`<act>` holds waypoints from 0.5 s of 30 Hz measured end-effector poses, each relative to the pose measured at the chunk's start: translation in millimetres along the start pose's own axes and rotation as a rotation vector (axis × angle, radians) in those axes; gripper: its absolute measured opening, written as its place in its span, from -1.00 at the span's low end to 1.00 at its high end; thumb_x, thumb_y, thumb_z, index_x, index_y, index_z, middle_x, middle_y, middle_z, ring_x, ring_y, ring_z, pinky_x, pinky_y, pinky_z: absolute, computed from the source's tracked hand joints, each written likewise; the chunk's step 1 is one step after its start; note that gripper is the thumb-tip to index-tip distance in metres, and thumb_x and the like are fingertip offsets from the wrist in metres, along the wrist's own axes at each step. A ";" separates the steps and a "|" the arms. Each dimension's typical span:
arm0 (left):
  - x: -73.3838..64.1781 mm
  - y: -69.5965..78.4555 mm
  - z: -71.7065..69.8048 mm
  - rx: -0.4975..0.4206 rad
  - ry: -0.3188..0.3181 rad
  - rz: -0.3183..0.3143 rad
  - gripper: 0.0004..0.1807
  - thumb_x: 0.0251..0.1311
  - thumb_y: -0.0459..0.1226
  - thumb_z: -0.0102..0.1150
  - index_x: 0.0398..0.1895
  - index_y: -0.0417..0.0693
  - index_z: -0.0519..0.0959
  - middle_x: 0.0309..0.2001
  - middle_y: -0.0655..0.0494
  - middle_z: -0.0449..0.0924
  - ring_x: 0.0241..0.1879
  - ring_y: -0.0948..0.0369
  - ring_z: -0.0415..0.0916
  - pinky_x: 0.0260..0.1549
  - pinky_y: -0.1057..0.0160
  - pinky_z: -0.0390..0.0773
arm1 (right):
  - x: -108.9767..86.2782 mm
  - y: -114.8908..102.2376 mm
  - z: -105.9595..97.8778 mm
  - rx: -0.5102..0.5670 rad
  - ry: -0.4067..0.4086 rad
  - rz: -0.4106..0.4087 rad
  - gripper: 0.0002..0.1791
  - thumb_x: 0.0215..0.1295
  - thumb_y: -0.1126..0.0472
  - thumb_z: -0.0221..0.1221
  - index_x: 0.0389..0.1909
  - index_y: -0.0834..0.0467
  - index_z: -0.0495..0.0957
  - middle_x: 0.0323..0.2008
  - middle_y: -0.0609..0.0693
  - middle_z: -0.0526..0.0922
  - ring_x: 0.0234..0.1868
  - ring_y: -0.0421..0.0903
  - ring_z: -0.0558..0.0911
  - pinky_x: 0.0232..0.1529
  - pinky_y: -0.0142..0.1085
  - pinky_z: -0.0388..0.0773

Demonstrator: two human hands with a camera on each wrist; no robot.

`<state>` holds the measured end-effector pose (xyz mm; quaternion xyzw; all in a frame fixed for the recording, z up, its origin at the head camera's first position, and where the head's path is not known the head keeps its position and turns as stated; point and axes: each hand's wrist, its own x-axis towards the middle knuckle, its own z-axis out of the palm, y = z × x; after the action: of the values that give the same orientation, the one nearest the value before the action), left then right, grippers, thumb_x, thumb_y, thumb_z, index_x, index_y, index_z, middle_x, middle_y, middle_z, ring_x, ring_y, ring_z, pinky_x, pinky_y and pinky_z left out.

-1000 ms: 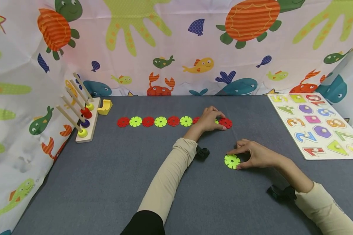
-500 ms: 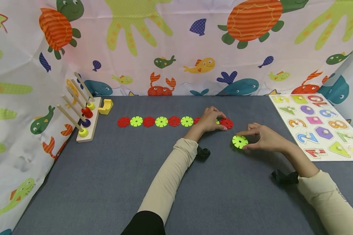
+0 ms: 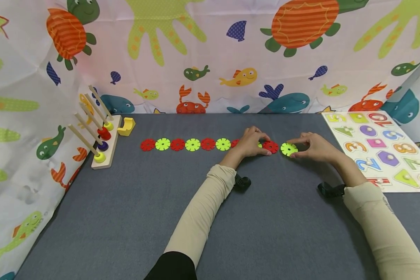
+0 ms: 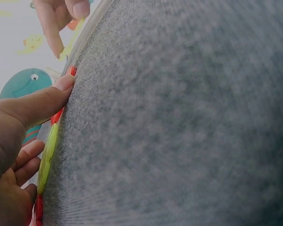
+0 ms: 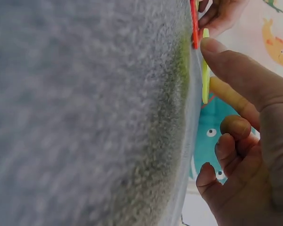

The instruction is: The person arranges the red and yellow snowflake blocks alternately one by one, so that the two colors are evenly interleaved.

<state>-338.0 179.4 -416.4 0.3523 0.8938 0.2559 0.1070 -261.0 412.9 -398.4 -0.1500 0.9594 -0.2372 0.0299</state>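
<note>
A row of notched flower-shaped plastic discs, red and yellow-green by turns, runs across the grey cloth. At its right end lies a red disc (image 3: 270, 146), and my left hand (image 3: 251, 143) grips it by the edges, thumb in front. The left hand covers part of the row behind it. My right hand (image 3: 313, 146) pinches a yellow-green disc (image 3: 288, 149) between thumb and forefinger, a small gap to the right of the red one. In the right wrist view this yellow-green disc (image 5: 205, 70) is seen edge-on, slightly raised above the cloth.
A wooden peg stand (image 3: 106, 155) with coloured rings stands at the left, beside a yellow block (image 3: 126, 126). On the right lies a number-and-shape puzzle board (image 3: 378, 151), close to the right wrist. A printed curtain (image 3: 210, 50) borders the table's back.
My right hand has carried the yellow-green disc away from me and slightly right, up level with the row's end. The left hand keeps its place on the red disc.
</note>
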 end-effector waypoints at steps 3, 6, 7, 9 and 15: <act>-1.4 1.0 -0.6 -0.004 -0.002 -0.006 -0.52 -0.02 0.04 0.29 0.04 0.23 0.53 0.02 0.14 0.27 0.03 0.20 0.14 0.05 0.28 0.26 | 6.1 2.2 1.7 0.010 0.001 0.018 -0.48 0.03 0.09 0.33 0.07 0.11 0.54 -0.42 0.13 0.38 -0.36 -0.10 0.28 -0.41 -0.28 0.19; -2.8 1.8 -1.4 -0.006 -0.004 -0.005 -0.52 -0.01 0.04 0.29 0.04 0.22 0.53 0.03 0.14 0.27 0.04 0.19 0.14 0.05 0.27 0.26 | 10.0 3.6 3.3 0.034 -0.009 0.032 -0.50 0.03 0.12 0.33 0.06 0.12 0.55 -0.47 0.05 0.31 -0.42 -0.15 0.23 -0.45 -0.33 0.14; -3.1 1.9 -1.7 -0.005 -0.004 -0.006 -0.52 -0.01 0.03 0.29 0.04 0.22 0.53 0.03 0.14 0.27 0.04 0.19 0.14 0.06 0.27 0.26 | 11.0 4.2 3.9 0.042 -0.014 0.035 -0.50 0.04 0.13 0.33 0.06 0.12 0.55 -0.47 0.04 0.32 -0.42 -0.16 0.23 -0.45 -0.33 0.14; -3.6 1.9 -2.2 -0.004 -0.005 -0.008 -0.52 -0.01 0.03 0.29 0.04 0.21 0.53 0.03 0.14 0.27 0.05 0.19 0.14 0.06 0.27 0.26 | 12.5 5.0 4.9 0.056 -0.027 0.038 -0.50 0.05 0.14 0.32 0.07 0.14 0.54 -0.45 0.03 0.35 -0.42 -0.18 0.24 -0.44 -0.34 0.15; -4.6 -1.4 -4.5 0.024 -0.014 -0.015 -0.51 -0.02 0.05 0.28 0.05 0.22 0.52 0.03 0.14 0.27 0.04 0.20 0.15 0.07 0.28 0.24 | 19.8 5.6 6.9 0.063 -0.065 -0.010 -0.47 0.09 0.11 0.30 0.10 0.18 0.50 -0.43 0.02 0.39 -0.41 -0.18 0.25 -0.43 -0.36 0.17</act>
<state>-337.1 173.6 -413.3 0.3484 0.8988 0.2420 0.1108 -280.5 408.5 -406.9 -0.1614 0.9491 -0.2624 0.0647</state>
